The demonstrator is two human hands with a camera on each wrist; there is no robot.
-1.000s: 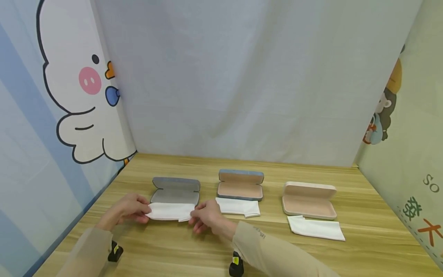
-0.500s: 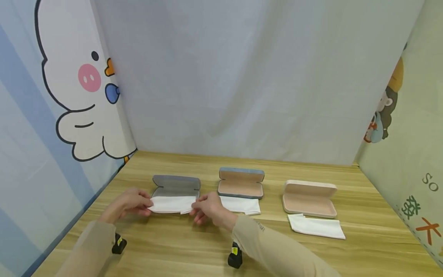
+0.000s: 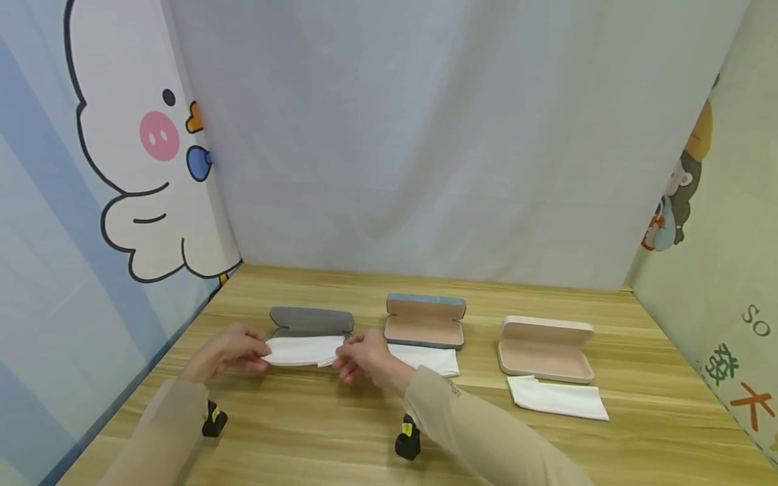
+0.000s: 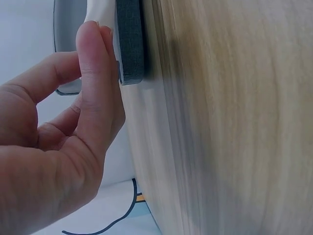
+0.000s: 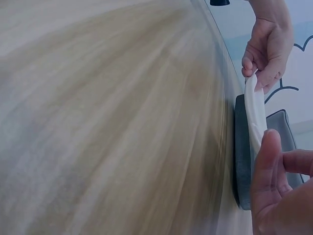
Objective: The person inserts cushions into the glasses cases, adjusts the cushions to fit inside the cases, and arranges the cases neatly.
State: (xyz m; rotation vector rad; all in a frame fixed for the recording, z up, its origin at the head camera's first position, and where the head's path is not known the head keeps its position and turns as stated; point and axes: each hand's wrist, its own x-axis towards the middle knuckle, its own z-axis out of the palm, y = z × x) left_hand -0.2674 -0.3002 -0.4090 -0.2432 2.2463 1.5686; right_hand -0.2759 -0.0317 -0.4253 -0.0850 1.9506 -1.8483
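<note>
A folded white cloth (image 3: 304,351) stretches between my two hands, raised off the table in front of the open grey glasses case (image 3: 311,320). My left hand (image 3: 238,347) pinches its left end between thumb and fingers. At the other end my right hand (image 3: 365,356) pinches it the same way. In the right wrist view the cloth (image 5: 255,112) sags slightly beside the case's dark outer wall (image 5: 242,156). The left wrist view shows only a short end of the cloth (image 4: 101,12) above the fingertips. Most of the case's base is hidden behind the cloth.
Right of the grey case stands an open blue case (image 3: 424,324) with a pink lining, a folded white cloth (image 3: 428,358) in front of it. Farther right is an open cream case (image 3: 545,351) with another cloth (image 3: 559,398) before it. A pale curtain (image 3: 401,135) hangs behind the wooden table (image 3: 316,432).
Both hands have lifted the cloth and moved it away from me, so it now overlaps the grey case's base. The other cases and cloths have stayed in place.
</note>
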